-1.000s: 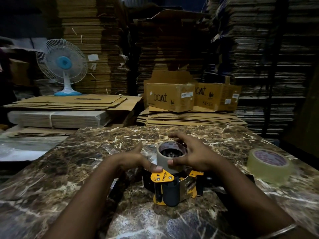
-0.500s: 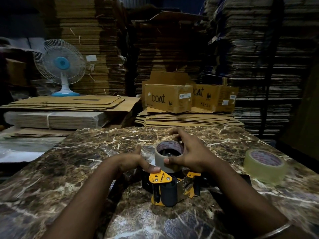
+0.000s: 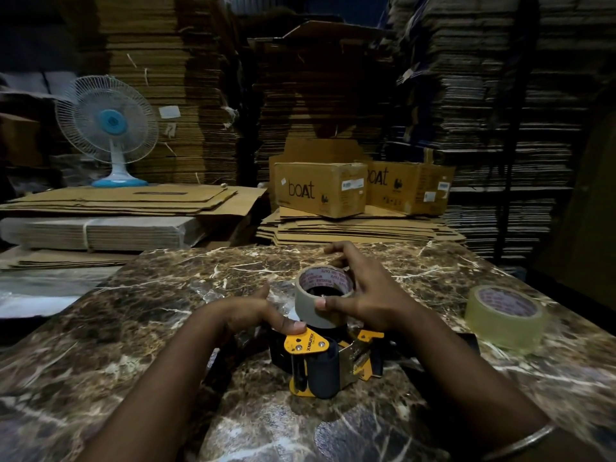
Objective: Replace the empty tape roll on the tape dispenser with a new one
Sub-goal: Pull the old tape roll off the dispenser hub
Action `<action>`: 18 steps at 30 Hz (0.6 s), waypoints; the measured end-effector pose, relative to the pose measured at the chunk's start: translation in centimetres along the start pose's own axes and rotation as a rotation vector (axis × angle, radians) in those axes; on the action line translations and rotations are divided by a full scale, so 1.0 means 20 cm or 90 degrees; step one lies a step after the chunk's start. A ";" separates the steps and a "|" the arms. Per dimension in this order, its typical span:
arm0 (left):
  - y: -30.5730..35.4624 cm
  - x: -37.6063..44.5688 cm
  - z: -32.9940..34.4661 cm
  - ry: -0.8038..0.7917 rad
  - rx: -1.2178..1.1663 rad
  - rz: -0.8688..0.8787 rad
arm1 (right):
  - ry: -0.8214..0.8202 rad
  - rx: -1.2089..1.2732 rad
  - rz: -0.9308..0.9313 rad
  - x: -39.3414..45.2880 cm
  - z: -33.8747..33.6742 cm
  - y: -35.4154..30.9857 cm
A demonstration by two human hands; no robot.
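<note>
— Stacked flattened cardboard walls us in, and two boxes marked "boat" (image 3: 320,191) sit beyond the far edge of our marble worktop (image 3: 133,328), with a white and blue fan (image 3: 106,128) off past the far left corner.

— Where is our tape dispenser (image 3: 316,361)?

— Near the middle of the worktop, yellow and black, lying toward the near edge. Our right hand (image 3: 363,301) curls round a tape roll (image 3: 321,296) seated on top of it, thumb pressed on the near side and fingers wrapped behind.

— And our left hand (image 3: 256,311)?

— It rests just left of the roll, thumb touching the yellow plate; we cannot tell whether it grips anything. A second, clear roll (image 3: 505,315) lies well apart by the right edge.
</note>
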State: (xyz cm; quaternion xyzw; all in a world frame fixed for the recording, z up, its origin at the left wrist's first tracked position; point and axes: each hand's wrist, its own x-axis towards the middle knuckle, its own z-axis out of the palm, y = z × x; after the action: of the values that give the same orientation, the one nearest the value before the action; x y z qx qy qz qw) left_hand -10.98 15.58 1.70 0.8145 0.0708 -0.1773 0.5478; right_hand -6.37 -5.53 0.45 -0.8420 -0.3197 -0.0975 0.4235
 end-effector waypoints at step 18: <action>0.01 -0.02 -0.02 -0.043 0.054 -0.021 | 0.237 -0.127 0.182 0.09 -0.05 0.12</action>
State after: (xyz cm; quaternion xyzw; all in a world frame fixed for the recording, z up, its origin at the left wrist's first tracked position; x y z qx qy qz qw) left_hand -11.27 15.86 2.13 0.8294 0.0576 -0.2167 0.5118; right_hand -3.40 -6.55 0.30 -0.8837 -0.1027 -0.2212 0.3994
